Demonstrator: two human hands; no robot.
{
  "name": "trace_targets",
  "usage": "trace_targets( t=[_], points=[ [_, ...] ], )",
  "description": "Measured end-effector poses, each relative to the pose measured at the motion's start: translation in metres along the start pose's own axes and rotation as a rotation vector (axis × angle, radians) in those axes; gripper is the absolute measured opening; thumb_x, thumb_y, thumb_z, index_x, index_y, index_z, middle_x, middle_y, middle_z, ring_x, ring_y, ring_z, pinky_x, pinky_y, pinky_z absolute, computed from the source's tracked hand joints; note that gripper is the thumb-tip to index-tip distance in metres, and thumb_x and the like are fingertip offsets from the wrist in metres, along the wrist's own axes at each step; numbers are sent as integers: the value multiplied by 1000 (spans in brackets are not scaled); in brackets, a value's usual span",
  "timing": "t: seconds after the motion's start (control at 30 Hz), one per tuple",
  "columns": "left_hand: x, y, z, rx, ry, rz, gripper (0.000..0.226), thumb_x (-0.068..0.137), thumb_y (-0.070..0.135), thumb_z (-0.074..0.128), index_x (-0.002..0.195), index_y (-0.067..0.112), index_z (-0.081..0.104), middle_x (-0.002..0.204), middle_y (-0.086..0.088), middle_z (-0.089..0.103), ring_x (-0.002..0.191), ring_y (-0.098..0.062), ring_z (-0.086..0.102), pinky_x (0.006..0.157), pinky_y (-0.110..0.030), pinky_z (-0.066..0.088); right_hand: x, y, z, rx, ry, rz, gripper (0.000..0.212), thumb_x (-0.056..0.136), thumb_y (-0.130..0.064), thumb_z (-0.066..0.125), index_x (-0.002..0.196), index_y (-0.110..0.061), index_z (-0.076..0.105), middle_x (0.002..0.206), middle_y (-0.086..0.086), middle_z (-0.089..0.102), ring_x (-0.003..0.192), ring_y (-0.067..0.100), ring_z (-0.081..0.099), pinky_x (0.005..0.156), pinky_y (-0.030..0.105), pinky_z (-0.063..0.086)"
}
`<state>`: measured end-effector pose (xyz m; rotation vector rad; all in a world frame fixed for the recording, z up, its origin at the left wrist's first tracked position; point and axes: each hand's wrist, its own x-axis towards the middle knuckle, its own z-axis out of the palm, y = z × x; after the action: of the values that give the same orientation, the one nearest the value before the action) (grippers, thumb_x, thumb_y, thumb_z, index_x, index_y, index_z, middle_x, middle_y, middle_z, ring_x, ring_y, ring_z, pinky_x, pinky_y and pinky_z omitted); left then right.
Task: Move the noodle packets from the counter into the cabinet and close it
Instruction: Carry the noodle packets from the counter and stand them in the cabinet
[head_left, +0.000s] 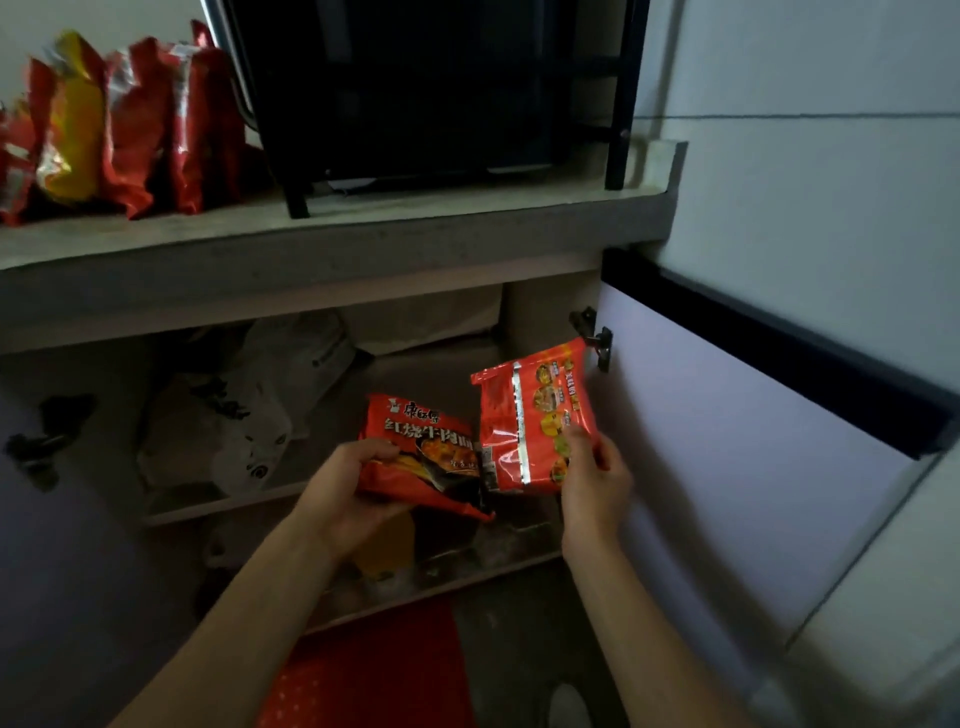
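My left hand (347, 486) grips a red noodle packet (422, 441) lying face up, its printed front showing. My right hand (592, 475) holds a second red noodle packet (530, 415) upright by its lower right corner, back side with a silver seam facing me. Both packets hang in front of the open cabinet (332, 415), level with its upper shelf. Several more red and yellow noodle packets (124, 124) stand in a row on the counter (332, 228) at the upper left. The right cabinet door (727, 447) is swung wide open; the left door (57, 519) is open too.
White plastic bags (244, 415) fill the left of the upper cabinet shelf. Dark and yellow items sit on the lower shelf (384, 561). A black metal rack (426, 88) stands on the counter. A red mat (374, 670) lies on the floor below.
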<state>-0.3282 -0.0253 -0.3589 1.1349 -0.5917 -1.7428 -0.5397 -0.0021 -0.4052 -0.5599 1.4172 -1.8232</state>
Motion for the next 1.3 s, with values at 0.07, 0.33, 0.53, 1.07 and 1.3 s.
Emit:
trace_targets(
  t=[0.07, 0.33, 0.53, 1.07, 1.3],
  points=[
    [27, -6, 6, 4, 42, 42, 41, 83, 3, 55, 125, 3, 55, 113, -20, 69, 107, -36, 64, 84, -51, 54, 20, 10, 9, -65, -11, -52, 35, 92, -45, 61, 123, -27, 60, 110, -2, 69, 95, 14, 70, 81, 35, 58],
    [98, -14, 2, -121, 60, 147, 33, 90, 6, 55, 123, 6, 55, 120, -19, 65, 112, -35, 61, 99, -54, 48, 88, 39, 49, -222, 52, -235, 33, 94, -39, 62, 118, -17, 60, 112, -1, 66, 102, 14, 64, 83, 29, 53],
    [114, -23, 4, -157, 52, 147, 38, 91, 10, 57, 128, 6, 54, 116, -16, 67, 109, -32, 64, 100, -52, 48, 103, 70, 75, -406, 20, -238, 29, 88, -16, 69, 111, -22, 51, 113, -2, 60, 105, 14, 59, 92, 30, 51],
    [172, -1, 99, 646, 80, 401, 17, 84, 33, 71, 97, 28, 62, 105, -1, 71, 96, -19, 68, 93, -37, 53, 148, 74, 65, -761, -114, -334, 27, 90, -41, 55, 108, -25, 67, 97, -1, 70, 95, 24, 67, 84, 42, 56],
    [180, -29, 101, 840, -239, 454, 63, 84, 17, 73, 131, 39, 37, 119, 11, 57, 109, -6, 54, 97, -21, 42, 157, 70, 50, -676, -240, -350, 16, 89, -21, 61, 101, -23, 71, 97, -1, 70, 95, 19, 67, 89, 44, 55]
  ],
)
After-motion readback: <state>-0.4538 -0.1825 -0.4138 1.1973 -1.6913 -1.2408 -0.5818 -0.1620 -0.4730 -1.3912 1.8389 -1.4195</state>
